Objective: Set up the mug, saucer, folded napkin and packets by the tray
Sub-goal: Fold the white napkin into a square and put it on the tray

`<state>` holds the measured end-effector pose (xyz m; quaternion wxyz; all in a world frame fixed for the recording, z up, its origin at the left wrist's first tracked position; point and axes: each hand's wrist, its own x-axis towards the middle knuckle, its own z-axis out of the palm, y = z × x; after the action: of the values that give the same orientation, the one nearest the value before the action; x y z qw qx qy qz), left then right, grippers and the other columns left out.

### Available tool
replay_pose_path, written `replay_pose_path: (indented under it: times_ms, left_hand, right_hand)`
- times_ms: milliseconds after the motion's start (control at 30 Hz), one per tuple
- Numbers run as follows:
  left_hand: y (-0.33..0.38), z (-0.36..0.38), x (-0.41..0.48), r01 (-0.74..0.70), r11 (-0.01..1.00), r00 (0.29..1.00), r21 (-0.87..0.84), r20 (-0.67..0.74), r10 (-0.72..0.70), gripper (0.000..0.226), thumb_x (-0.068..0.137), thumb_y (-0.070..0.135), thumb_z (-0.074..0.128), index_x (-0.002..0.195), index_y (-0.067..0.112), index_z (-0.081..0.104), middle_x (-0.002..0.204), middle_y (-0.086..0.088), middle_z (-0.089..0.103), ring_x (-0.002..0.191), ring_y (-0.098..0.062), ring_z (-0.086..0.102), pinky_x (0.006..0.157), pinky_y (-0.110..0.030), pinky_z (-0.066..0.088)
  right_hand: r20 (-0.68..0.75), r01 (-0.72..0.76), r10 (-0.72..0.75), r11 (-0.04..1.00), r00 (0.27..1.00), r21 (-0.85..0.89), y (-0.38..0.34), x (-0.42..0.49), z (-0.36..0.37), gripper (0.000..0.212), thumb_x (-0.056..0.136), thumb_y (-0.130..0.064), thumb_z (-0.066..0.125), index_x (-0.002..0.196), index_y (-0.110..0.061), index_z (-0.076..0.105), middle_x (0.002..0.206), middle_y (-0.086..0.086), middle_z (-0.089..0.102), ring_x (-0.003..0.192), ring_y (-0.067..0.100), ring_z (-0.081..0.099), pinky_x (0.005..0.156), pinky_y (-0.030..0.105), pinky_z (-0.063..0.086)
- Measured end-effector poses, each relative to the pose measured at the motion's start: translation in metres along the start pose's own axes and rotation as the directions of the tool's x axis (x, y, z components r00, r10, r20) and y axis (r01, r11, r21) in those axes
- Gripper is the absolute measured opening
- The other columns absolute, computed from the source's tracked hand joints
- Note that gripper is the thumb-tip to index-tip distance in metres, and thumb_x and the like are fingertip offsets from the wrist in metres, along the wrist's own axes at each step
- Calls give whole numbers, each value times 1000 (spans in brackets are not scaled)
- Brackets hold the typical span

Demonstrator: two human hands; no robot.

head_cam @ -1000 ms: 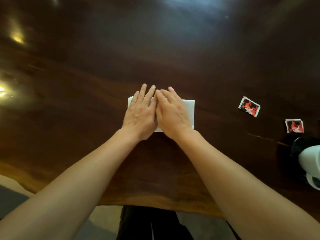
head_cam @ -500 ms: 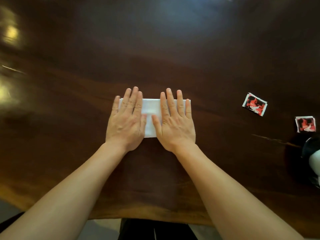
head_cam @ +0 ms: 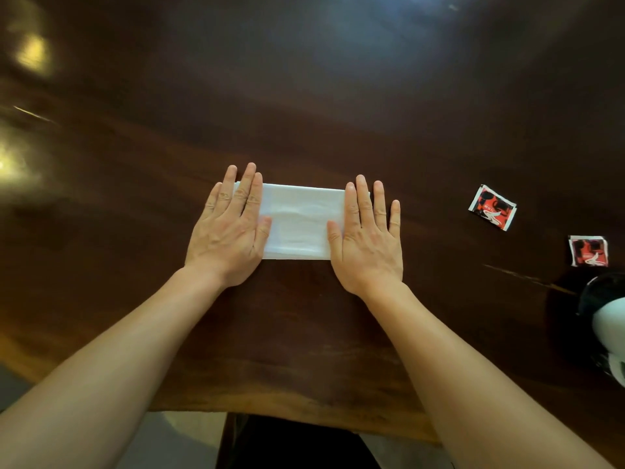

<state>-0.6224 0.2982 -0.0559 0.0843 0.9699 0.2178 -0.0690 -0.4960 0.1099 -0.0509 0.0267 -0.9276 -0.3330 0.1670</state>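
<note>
A white folded napkin (head_cam: 299,221) lies flat in the middle of the dark wooden table (head_cam: 304,96). My left hand (head_cam: 230,228) presses its left end with straight fingers. My right hand (head_cam: 367,236) lies flat on its right end. Two red, black and white packets rest to the right: one (head_cam: 492,207) further back, the other (head_cam: 588,251) nearer the right edge. At the right border a white mug (head_cam: 610,324) shows only in part, with something dark under and behind it. No tray is in view.
The table's front edge (head_cam: 304,412) runs close to my body, with pale floor below it. Bright light reflections shine on the table at the far left (head_cam: 32,55).
My two hands started side by side over the napkin's middle and have slid apart, the left one leftward and the right one rightward, to its two ends, uncovering its middle.
</note>
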Motion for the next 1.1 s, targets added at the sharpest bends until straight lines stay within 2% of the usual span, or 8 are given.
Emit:
replay_pose_path:
  times_ms: [300,433,567,633,700,767,900,1100]
  left_hand:
    - [22,6,-31,151,988,988,-24,13,-151,70,101,49,12,155,11,-11,166,-7,-15,152,-29,-18,124,-42,-6]
    - [33,10,-50,220,974,976,-48,24,-219,73,100,50,12,157,7,-6,167,-11,-12,153,-32,-14,125,-44,-4]
    - [53,9,-71,333,938,943,-98,41,-330,78,101,52,18,157,4,-8,166,-14,-14,152,-36,-14,124,-47,-2]
    - [69,6,-84,404,904,914,-142,99,-393,83,101,54,23,156,2,-11,165,-17,-16,151,-39,-16,123,-49,-2]
    - [83,3,-94,428,884,902,-186,149,-405,88,99,57,28,156,1,-10,165,-19,-16,150,-41,-18,122,-51,-2]
    - [86,5,-103,381,908,923,-173,130,-362,87,99,58,29,158,4,-5,165,-20,-12,150,-45,-15,121,-53,-2]
    - [67,14,-118,230,968,972,-96,65,-225,79,97,60,25,160,17,7,168,-14,-2,151,-45,-4,120,-57,7]
    - [52,24,-134,68,993,998,-93,12,-67,69,98,58,29,157,22,30,166,-14,15,152,-44,6,119,-60,15]
  right_hand:
    - [29,41,-41,999,999,0,2,-1,-3,66,102,-57,6,160,-27,-7,168,0,-18,152,22,-26,123,49,-15]
    - [95,85,-98,989,991,124,13,1,-18,68,101,-59,30,160,-36,6,169,-5,-15,152,18,-24,121,45,-16]
    - [67,-16,8,992,998,128,10,3,-38,82,89,-63,59,156,-30,25,168,-1,10,154,27,3,121,53,10]
    - [32,-137,134,982,990,132,-1,2,-44,84,82,-62,69,149,-22,38,157,5,28,143,33,24,112,53,30]
    - [39,-231,228,948,973,218,-12,3,-48,73,78,-53,78,134,-16,49,141,8,38,128,32,38,100,47,45]
    - [101,-324,308,896,946,302,-20,6,-51,66,76,-45,83,124,-13,51,132,8,41,120,31,46,91,45,51]
    - [218,-434,376,806,900,403,-23,9,-62,62,75,-31,86,122,-13,49,115,4,50,103,25,56,80,39,51]
    - [184,-370,330,693,926,618,-15,6,-73,7,82,-16,74,89,-15,73,97,3,71,90,18,68,57,27,52]
